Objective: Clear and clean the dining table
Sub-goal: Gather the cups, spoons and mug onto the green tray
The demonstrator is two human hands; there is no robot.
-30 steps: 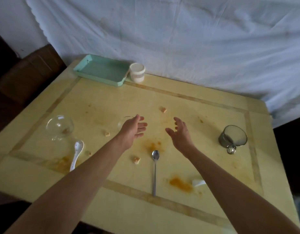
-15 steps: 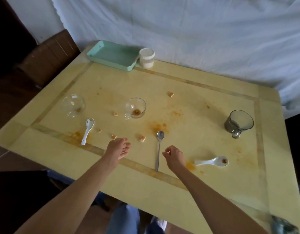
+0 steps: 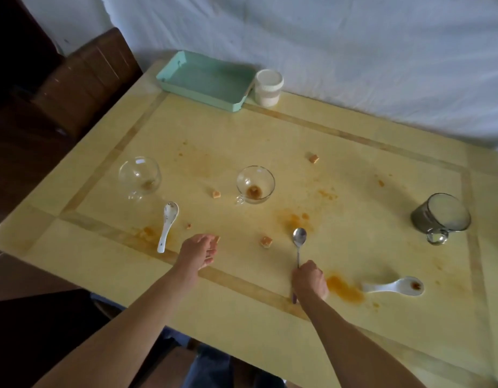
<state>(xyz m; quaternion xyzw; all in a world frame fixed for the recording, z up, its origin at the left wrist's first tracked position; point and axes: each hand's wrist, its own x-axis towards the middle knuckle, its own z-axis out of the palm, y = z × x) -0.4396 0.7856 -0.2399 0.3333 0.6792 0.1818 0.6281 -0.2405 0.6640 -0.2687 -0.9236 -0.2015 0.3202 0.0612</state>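
The yellow dining table [image 3: 354,169] is smeared with orange stains [image 3: 344,288] and dotted with small food crumbs [image 3: 266,241]. My right hand [image 3: 309,280] is closed over the handle of a metal spoon [image 3: 299,238] that lies flat near the front edge. My left hand [image 3: 199,250] hovers with fingers apart and holds nothing, beside a crumb. Two clear glass cups stand on the table, one at the left [image 3: 139,176], one in the middle [image 3: 255,184]. A white ceramic spoon [image 3: 167,225] lies left, another [image 3: 396,287] right. A dark glass mug [image 3: 439,217] stands far right.
A mint-green tray [image 3: 206,79] and a white lidded cup [image 3: 268,87] sit at the table's far edge against a white cloth backdrop. A brown wooden chair [image 3: 82,79] stands at the left. My legs show below the front edge.
Both hands have drawn back from mid-table toward the front edge. My right hand has come down onto the metal spoon's handle and closed on it; the left has drifted slightly left.
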